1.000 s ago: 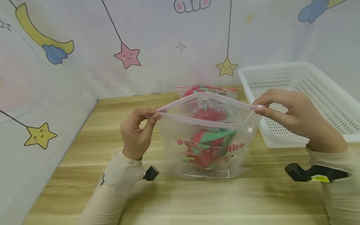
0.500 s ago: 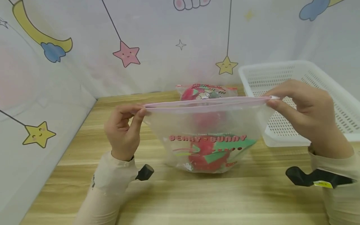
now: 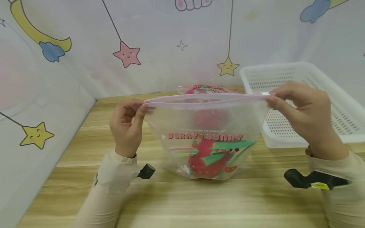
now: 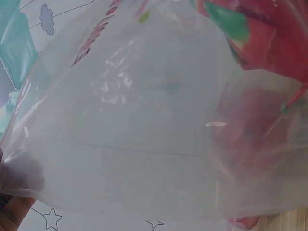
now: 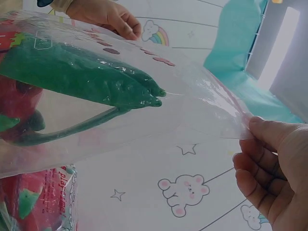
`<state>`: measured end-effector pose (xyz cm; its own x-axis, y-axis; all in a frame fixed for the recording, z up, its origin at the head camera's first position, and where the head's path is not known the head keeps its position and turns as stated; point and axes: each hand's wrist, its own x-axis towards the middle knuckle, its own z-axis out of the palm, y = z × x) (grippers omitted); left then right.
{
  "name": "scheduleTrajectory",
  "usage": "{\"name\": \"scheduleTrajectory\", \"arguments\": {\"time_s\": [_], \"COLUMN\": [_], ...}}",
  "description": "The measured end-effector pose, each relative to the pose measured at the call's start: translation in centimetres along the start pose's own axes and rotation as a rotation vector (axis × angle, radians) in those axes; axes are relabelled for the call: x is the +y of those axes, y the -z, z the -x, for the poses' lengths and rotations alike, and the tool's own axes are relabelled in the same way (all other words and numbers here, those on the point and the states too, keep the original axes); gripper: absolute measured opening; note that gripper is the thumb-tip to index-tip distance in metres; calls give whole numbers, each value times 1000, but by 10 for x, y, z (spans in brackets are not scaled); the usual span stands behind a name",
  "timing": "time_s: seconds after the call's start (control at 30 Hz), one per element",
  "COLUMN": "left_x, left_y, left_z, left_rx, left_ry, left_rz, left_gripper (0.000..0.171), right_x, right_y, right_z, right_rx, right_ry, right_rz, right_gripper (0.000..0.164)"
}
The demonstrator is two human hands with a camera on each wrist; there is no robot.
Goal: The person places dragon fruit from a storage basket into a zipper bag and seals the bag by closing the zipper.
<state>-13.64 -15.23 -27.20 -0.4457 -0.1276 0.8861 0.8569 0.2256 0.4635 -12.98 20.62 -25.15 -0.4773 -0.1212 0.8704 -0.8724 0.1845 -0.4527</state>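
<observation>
A clear zip bag (image 3: pixel 159 126) with a pink rim and "BERRY BUNNY" lettering stands upright in the middle of the head view. My left hand (image 3: pixel 126 126) pinches the left end of its rim between thumb and fingers. At the other end, my right hand (image 3: pixel 309 117) pinches the rim beside a white slider (image 3: pixel 265 93). The mouth is stretched wide and gapes slightly. Inside, low down, lies a red and green item (image 5: pixel 91 79); its exact kind is unclear through the plastic.
Behind the bag, another packed bag (image 3: pixel 199 89) with red and green contents lies on the wooden table (image 3: pixel 182 205). A white perforated basket (image 3: pixel 285 142) stands at the right, partly behind my right hand. A cartoon-printed cloth (image 3: pixel 159 38) forms the back and left sides.
The bag's mouth went from a wide gape to nearly flat, then parted slightly. Both hands moved apart and the left rose. The printed front now faces forward more fully.
</observation>
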Motion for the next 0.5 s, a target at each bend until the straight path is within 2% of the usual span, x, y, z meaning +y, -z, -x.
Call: {"name": "scheduleTrajectory", "arguments": {"time_s": [0.07,0.17,0.3,0.5], "left_x": [0,-1,-2,-4], "left_y": [0,1,2,5], "left_z": [0,-1,-3,-4], "left_rx": [-4,-4,-1,-36], "left_ry": [-2,-7,-8,1], "left_rz": [0,4,3,-59], "left_gripper": [48,48,45,23], "right_x": [0,-1,-1,-3], "right_y": [0,0,-1,-3], "right_z": [0,0,-1,0], "right_rx": [-1,1,12,15], "right_ry": [7,20,15,-13], "right_rz": [12,101,143,202], "right_gripper": [27,30,23,16]}}
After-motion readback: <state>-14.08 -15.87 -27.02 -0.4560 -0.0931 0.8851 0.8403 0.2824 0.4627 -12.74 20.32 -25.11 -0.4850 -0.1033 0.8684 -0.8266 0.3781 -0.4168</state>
